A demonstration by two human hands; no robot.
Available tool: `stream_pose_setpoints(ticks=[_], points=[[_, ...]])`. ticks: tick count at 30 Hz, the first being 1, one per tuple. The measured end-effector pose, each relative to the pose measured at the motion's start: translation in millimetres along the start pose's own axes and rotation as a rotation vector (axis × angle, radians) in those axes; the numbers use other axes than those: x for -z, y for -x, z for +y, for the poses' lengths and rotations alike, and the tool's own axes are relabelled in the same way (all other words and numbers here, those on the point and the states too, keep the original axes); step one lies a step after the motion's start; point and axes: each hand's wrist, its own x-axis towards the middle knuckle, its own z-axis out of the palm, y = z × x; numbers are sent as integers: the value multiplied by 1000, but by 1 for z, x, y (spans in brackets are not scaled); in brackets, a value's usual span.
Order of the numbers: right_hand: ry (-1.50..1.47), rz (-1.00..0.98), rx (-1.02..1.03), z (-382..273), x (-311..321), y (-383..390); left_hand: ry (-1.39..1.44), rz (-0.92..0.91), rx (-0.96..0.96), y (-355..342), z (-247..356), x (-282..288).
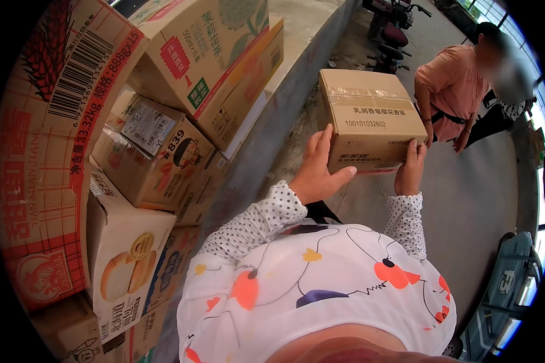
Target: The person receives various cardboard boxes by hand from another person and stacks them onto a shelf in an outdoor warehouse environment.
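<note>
A taped brown cardboard box [369,112] with printed lettering is in front of me, held between my two hands. Against its left near corner presses my left hand [318,169], with fingers along the side and the thumb pointing right. My right hand [410,169] grips the box at the right near corner, fingers upright against the cardboard. Both forearms wear white sleeves with dark dots. The underside of the box is hidden, so I cannot tell whether anything supports it from below.
Several cartons are stacked at left, including a tall red-printed carton [48,151] and a white bread carton [127,260]. They stand by a concrete ledge [309,42]. A person in a pink shirt [448,85] stands right beyond the box. Scooters [393,36] are at the back; a grey-green vehicle [502,290] is at lower right.
</note>
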Motion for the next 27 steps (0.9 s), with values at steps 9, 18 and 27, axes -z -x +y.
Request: stream_pose_setpoints(ticks=[9,18,27], points=[[-411,-133,16,42,-79,-161,-281,127,-47,-117,-25,23],[-390,-188,-37,58,-188,-329,-303,239,72,-247,-53,54],[115,-461,-93,190,-296,-387,-1150,192,-104,-239,-20,103]])
